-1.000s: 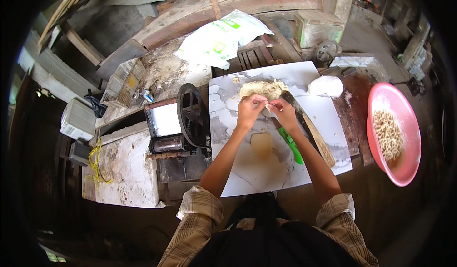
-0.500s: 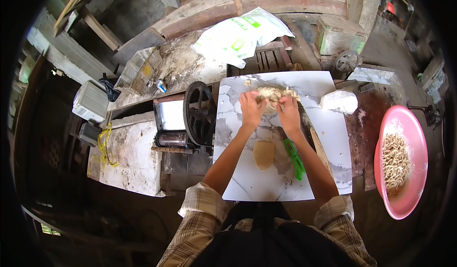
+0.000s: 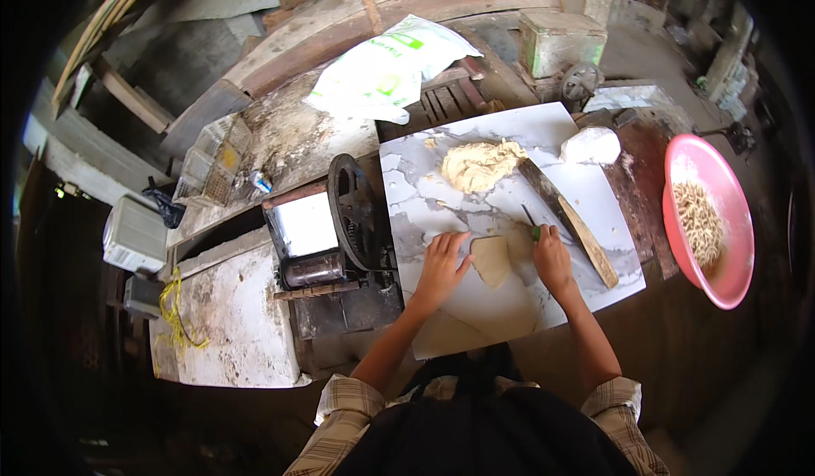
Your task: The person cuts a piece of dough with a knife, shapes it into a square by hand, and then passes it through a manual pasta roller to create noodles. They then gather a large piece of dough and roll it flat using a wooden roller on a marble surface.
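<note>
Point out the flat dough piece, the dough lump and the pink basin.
flat dough piece [image 3: 491,260]: head view, middle of its flat top.
dough lump [image 3: 477,165]: head view, centre of the mound.
pink basin [image 3: 735,282]: head view, bare lower rim.

Between your hands the tabletop [image 3: 586,209] lies bare up to the dough heap [image 3: 478,165]. The wooden stick [image 3: 567,220] bars your right, the roller machine [image 3: 335,234] your left.
</note>
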{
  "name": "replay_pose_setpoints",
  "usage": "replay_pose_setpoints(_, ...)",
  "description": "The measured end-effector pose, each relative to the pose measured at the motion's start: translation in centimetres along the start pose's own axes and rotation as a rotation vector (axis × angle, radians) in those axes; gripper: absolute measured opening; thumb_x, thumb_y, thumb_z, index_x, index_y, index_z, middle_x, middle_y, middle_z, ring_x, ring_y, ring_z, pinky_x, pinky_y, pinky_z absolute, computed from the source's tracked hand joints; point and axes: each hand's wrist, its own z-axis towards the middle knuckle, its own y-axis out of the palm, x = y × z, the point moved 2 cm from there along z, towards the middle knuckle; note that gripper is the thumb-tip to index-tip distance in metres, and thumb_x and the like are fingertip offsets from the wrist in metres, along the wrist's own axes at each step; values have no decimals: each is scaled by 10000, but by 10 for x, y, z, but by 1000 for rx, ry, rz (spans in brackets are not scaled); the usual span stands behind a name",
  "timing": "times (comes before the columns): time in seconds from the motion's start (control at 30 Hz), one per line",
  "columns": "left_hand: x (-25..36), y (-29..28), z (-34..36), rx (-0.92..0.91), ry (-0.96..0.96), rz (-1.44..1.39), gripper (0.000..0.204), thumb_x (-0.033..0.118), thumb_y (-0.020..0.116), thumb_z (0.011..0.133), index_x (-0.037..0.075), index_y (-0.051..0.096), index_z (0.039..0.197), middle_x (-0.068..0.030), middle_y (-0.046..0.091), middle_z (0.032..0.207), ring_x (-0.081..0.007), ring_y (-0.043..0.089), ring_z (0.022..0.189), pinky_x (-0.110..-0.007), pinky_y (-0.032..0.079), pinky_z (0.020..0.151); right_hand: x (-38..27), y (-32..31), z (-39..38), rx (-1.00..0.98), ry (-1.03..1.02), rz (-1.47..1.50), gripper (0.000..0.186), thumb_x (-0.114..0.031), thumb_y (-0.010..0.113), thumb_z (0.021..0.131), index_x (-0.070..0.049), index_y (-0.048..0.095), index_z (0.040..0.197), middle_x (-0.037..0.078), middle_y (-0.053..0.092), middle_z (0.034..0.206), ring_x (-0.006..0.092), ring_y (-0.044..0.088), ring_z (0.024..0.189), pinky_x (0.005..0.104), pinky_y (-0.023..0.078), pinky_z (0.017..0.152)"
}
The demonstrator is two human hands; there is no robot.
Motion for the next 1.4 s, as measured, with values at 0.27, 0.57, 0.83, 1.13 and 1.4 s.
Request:
replay_pose_setpoints(0.27,-7,-7,-18,-122,227,102,539,164,623,815,1,431,1291,-127,424,1311,-306,386,1237,-427,314,1032,-90,-4,-43,-88,51,134,286,-159,398,936,52,387,1129,266,611,720,440,608,655,507,488,569)
replay_pose_setpoints(0.57,-12,-1,-23,-127,229,154,496,199,579,850,14,443,1290,-119,405,1347,-317,340,1275,-509,305,1022,-117,27,-40,-109,67,-235,210,-103,487,840,32,448,996,201,624,646,359,648,592,453,522,514)
replay_pose_setpoints(0.83,-17,3,-22,-133,215,123,516,198,591,842,27,437,1304,-112,406,1345,-314,342,1279,-527,310,1011,-123,29,-34,-164,106,-273,232,-170,475,883,26,477,1007,206,638,720,376,654,671,469,528,577)
replay_pose_setpoints(1.13,-20,8,-23,-117,209,71,513,175,585,842,20,430,1306,-109,399,1347,-323,337,1285,-554,288,1023,-123,27,-36,-212,135,-191,230,-177,491,871,19,473,991,191,649,755,364,661,693,469,526,592)
replay_pose_setpoints(1.4,-17,7,-22,-113,225,94,467,157,565,866,25,441,1296,-117,395,1342,-330,354,1265,-524,300,1014,-118,25,-73,-175,136,-166,199,-191,437,910,1,465,958,184,629,652,359,647,603,478,513,545)
